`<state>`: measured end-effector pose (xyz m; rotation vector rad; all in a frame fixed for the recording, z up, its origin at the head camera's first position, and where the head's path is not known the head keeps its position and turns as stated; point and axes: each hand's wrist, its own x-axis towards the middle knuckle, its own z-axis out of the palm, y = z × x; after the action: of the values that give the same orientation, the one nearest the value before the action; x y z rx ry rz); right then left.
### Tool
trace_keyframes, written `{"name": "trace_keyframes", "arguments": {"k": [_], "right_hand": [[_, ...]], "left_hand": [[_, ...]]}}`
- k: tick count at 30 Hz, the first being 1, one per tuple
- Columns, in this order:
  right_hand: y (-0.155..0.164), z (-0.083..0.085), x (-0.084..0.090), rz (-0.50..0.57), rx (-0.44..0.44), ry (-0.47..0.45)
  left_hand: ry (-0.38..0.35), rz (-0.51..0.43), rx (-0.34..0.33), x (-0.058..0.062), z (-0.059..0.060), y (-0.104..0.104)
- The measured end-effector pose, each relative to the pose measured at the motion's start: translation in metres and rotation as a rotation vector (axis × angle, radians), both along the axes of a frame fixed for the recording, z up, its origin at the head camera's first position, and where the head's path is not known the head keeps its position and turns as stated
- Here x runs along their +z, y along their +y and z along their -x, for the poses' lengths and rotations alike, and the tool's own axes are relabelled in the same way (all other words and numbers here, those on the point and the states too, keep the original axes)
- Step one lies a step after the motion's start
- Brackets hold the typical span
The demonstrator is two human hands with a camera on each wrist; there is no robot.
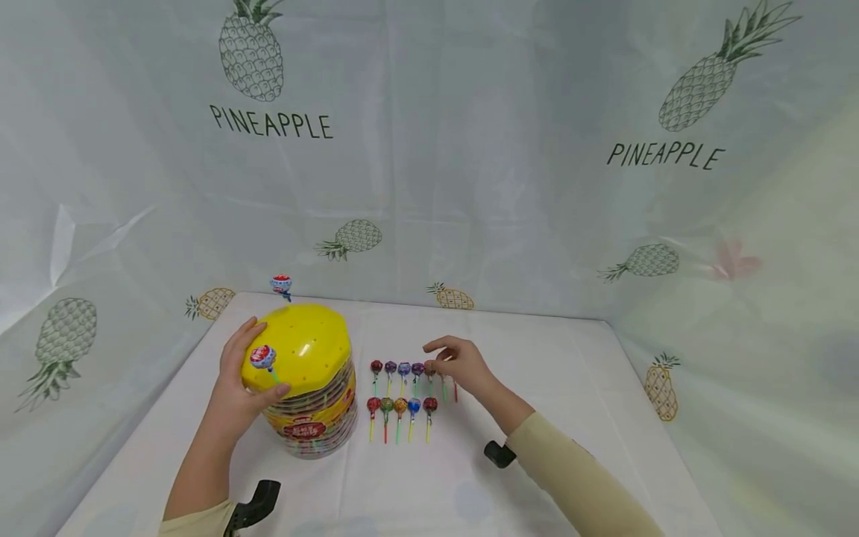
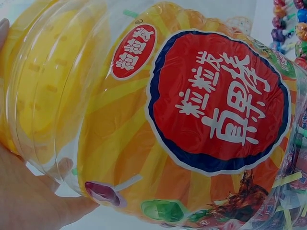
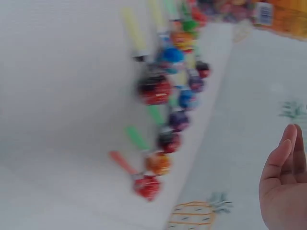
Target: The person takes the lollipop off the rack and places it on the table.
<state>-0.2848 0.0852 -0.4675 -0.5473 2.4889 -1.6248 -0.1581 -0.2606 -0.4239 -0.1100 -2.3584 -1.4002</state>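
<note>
My left hand (image 1: pixel 231 384) grips the yellow lid (image 1: pixel 302 347) of a clear ribbed lollipop jar (image 1: pixel 312 425), thumb on the near side and fingers at the far left. Two lollipops stand up at the lid, a red and blue one (image 1: pixel 262 356) near the thumb and another (image 1: pixel 281 283) at the back. In the left wrist view the jar's yellow-orange label (image 2: pixel 124 139) fills most of the frame. My right hand (image 1: pixel 463 365) hovers over the right end of the back row of lollipops (image 1: pixel 404 369), its fingers extended and nothing visible in them.
In front of that row lies a second row of lollipops (image 1: pixel 400 406), sticks toward me, right of the jar. Both rows lie on a white-covered table (image 1: pixel 570 373). A pineapple-print sheet (image 1: pixel 470 186) hangs behind and at both sides.
</note>
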Motion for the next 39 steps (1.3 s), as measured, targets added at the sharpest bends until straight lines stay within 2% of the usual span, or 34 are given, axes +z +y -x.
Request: {"name": "trace_keyframes", "arguments": {"k": [2, 7, 12, 18, 23, 33, 39], "right_hand": [[-0.007, -0.003, 0.02, 0.034, 0.006, 0.01], [-0.026, -0.006, 0.055, 0.132, 0.062, 0.03], [-0.049, -0.006, 0.074, 0.184, 0.132, 0.047], [-0.079, -0.012, 0.083, 0.242, 0.211, 0.079], [-0.107, -0.014, 0.089, 0.275, 0.244, 0.084], [-0.15, -0.015, 0.1, 0.289, 0.301, 0.174], [-0.164, -0.014, 0.11, 0.276, 0.366, 0.182]], "left_hand": [[0.004, -0.002, 0.0, 0.0, 0.0, 0.0], [0.015, -0.014, -0.004, -0.001, 0.001, 0.0], [0.016, -0.015, -0.01, 0.0, 0.002, 0.001], [-0.002, -0.01, -0.009, 0.0, 0.002, 0.002], [0.008, -0.011, -0.006, -0.001, 0.002, 0.001], [0.016, -0.008, -0.019, -0.001, -0.003, -0.001], [0.007, 0.001, -0.016, 0.0, -0.003, -0.001]]}}
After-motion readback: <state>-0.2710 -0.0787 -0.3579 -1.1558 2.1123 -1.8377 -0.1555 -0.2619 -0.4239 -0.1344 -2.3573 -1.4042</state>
